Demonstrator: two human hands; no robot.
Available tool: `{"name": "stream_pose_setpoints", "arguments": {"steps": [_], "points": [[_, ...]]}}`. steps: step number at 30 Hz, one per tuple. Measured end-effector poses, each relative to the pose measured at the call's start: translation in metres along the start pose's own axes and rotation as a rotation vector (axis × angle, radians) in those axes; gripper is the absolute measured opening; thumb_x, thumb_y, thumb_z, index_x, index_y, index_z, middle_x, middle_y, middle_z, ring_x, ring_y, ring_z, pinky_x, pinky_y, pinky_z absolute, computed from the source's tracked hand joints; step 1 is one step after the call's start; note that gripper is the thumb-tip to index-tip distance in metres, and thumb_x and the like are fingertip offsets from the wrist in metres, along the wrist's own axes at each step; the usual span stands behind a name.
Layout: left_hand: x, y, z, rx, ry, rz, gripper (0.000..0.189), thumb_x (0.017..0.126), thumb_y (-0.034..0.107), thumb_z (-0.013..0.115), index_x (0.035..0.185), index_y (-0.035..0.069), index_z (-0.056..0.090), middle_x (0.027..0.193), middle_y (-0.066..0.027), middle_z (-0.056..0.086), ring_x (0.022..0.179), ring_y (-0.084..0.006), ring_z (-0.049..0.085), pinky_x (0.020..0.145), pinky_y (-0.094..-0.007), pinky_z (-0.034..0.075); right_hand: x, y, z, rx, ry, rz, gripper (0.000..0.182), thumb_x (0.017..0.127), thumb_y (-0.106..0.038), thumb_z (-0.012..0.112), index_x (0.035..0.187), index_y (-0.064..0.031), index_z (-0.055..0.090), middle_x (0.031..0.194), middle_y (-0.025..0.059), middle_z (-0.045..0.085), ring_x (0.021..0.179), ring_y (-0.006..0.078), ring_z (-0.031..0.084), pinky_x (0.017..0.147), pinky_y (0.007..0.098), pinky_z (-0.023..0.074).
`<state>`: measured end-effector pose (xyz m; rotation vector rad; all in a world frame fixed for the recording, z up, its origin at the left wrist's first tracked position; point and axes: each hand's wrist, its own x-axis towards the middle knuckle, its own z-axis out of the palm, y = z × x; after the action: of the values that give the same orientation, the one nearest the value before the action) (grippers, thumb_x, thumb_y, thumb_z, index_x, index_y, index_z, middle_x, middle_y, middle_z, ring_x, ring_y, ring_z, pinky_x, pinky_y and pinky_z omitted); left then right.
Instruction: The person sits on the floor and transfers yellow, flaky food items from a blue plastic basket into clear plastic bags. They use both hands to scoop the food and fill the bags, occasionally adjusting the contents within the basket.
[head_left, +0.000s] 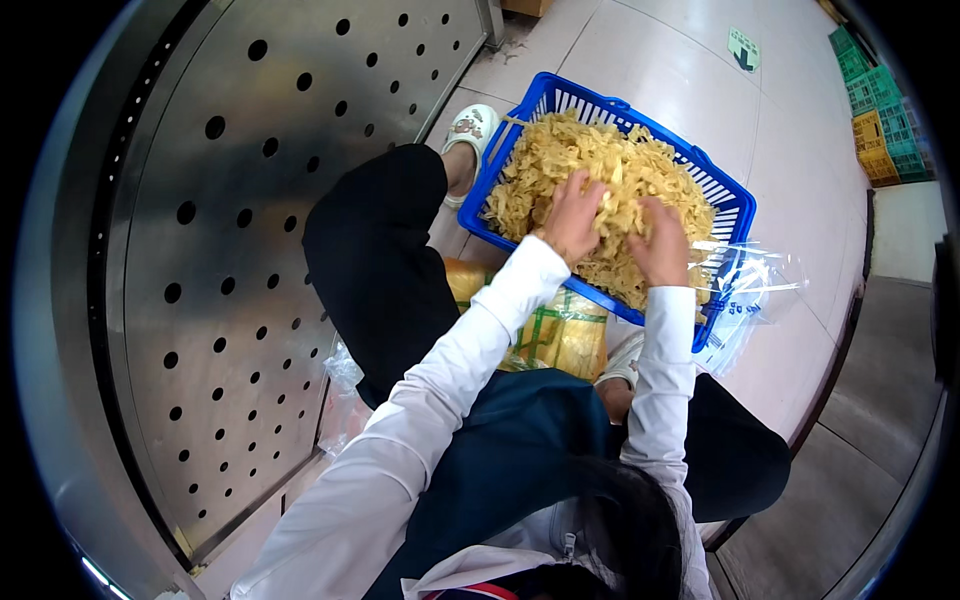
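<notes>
A blue plastic basket (649, 120) with slotted sides stands on the floor before me, heaped with pale yellow, frilly dried food pieces (660, 169). My left hand (576, 221) reaches over the near rim, its fingers bent around some of the pieces. To its right, my right hand (663, 244) grips pieces between thumb and fingers. Parts of the fingertips are blurred or sunk in the heap. Clear plastic bags (739, 311) with printing lie against the basket's right corner. Between my feet, partly under the basket, is a wrapped yellow bundle (566, 330) with green bands.
A perforated stainless steel panel (247, 180) rises close on my left. Crumpled clear plastic (346, 382) lies at its foot. Green and yellow plastic crates (877, 112) are stacked at the far right. A sign with an arrow (744, 49) is stuck to the tiled floor (660, 60).
</notes>
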<state>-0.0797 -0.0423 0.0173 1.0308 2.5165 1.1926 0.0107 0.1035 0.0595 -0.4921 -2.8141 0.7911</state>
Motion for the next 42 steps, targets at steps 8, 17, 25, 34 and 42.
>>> {"name": "stream_pose_setpoints", "arguments": {"steps": [8, 17, 25, 34, 42], "points": [[0.090, -0.028, -0.086, 0.157, -0.122, -0.038, 0.082, 0.067, 0.011, 0.076, 0.137, 0.020, 0.034, 0.132, -0.0195, 0.031, 0.120, -0.0389, 0.042, 0.088, -0.0410, 0.049, -0.048, -0.031, -0.022, 0.186, 0.106, 0.181, 0.070, 0.067, -0.003, 0.074, 0.131, -0.0106, 0.045, 0.106, 0.0185, 0.053, 0.085, 0.0314, 0.060, 0.074, 0.0403, 0.0502], [0.073, -0.095, -0.058, 0.793, 0.168, 0.020, 0.013, 0.077, 0.004, 0.061, 0.090, 0.001, 0.062, 0.106, -0.0196, 0.050, 0.094, -0.0350, 0.056, 0.073, -0.0408, 0.051, -0.061, -0.006, 0.057, -0.066, -0.099, 0.279, 0.045, 0.075, -0.011, 0.068, 0.115, -0.0068, 0.048, 0.093, 0.0271, 0.057, 0.087, 0.0427, 0.058, 0.073, 0.0472, 0.0484], [0.018, 0.004, -0.042, -0.030, 0.167, 0.027, 0.039, 0.077, 0.005, 0.061, 0.114, 0.004, 0.050, 0.126, -0.0201, 0.034, 0.110, -0.0295, 0.048, 0.088, -0.0335, 0.047, -0.023, -0.001, 0.020, 0.320, 0.266, 0.189, 0.031, 0.079, -0.004, 0.062, 0.108, -0.0043, 0.055, 0.094, 0.0176, 0.057, 0.088, 0.0327, 0.059, 0.074, 0.0427, 0.0477], [-0.008, -0.040, -0.012, 0.026, 0.095, 0.069, 0.033, 0.076, -0.002, 0.053, 0.108, 0.005, 0.059, 0.097, -0.0190, 0.055, 0.091, -0.0372, 0.053, 0.079, -0.0433, 0.045, -0.010, -0.028, 0.042, 0.105, -0.024, 0.222, 0.035, 0.077, -0.013, 0.071, 0.109, -0.0129, 0.057, 0.101, 0.0155, 0.058, 0.094, 0.0277, 0.061, 0.079, 0.0381, 0.0499], [0.014, 0.008, -0.049, 0.229, 0.165, 0.096, 0.046, 0.079, 0.026, 0.071, 0.121, 0.014, 0.056, 0.119, -0.0240, 0.046, 0.106, -0.0392, 0.050, 0.090, -0.0405, 0.044, -0.033, 0.005, -0.034, 0.465, 0.039, 0.143, 0.033, 0.080, -0.023, 0.068, 0.111, -0.0135, 0.061, 0.093, 0.0179, 0.065, 0.082, 0.0283, 0.064, 0.070, 0.0391, 0.0498]]}}
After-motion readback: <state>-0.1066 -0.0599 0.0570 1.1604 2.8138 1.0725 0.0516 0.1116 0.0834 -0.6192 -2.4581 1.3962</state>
